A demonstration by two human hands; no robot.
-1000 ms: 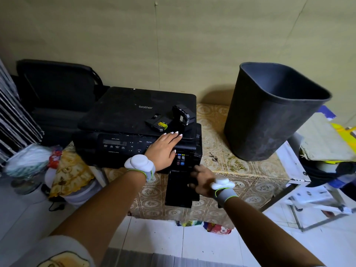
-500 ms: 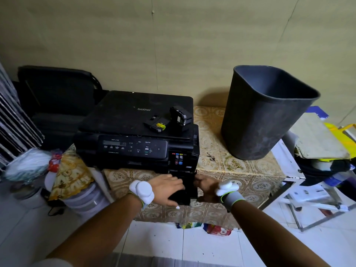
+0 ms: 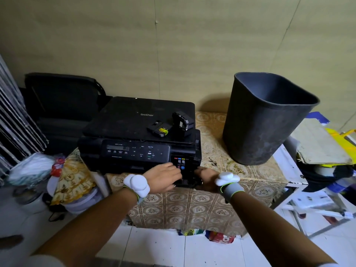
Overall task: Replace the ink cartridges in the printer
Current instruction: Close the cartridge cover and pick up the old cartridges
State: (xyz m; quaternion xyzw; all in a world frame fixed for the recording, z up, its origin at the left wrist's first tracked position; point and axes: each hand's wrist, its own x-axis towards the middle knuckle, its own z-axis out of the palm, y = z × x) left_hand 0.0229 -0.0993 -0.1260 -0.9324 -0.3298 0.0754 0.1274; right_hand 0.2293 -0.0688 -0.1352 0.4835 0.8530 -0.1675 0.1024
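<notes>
- Moved since half a second back: left hand (image 3: 165, 176), then below the printer front with fingers spread, now raised to the cartridge bay; right hand (image 3: 205, 177) little shifted at the bay's right lower corner.
- Left hand: fingers curled, tips at the coloured tabs; whether pinching a tab or only touching, cannot tell.
- Right hand: fingers folded round the hinged bay cover (image 3: 187, 183), apparently holding it down and open; grip partly hidden.
- Printer (image 3: 134, 120): black Brother unit, on the patterned tabletop (image 3: 221, 164), front flush with the table's front edge.
- Cartridge bay (image 3: 181, 162): front right of printer, red, blue and yellow markers showing; installed cartridges largely hidden behind the fingers.
- Loose cartridges on the printer lid: one lying flat with yellow label (image 3: 159, 130), one standing (image 3: 182, 124); just beside each other, near the lid's right front corner.
- Handling, judged: small rigid plastic, light, smooth and somewhat slippery; best pinched at the outer end, clear of contacts and ink port; cover hinge thin, likely fragile under sideways force.
- Edges: standing cartridge near the lid edge, easily knocked off.
- Open room: clear tabletop between printer and dark waste bin (image 3: 265, 120); cluttered floor on both sides; straight pull toward the body unobstructed.
</notes>
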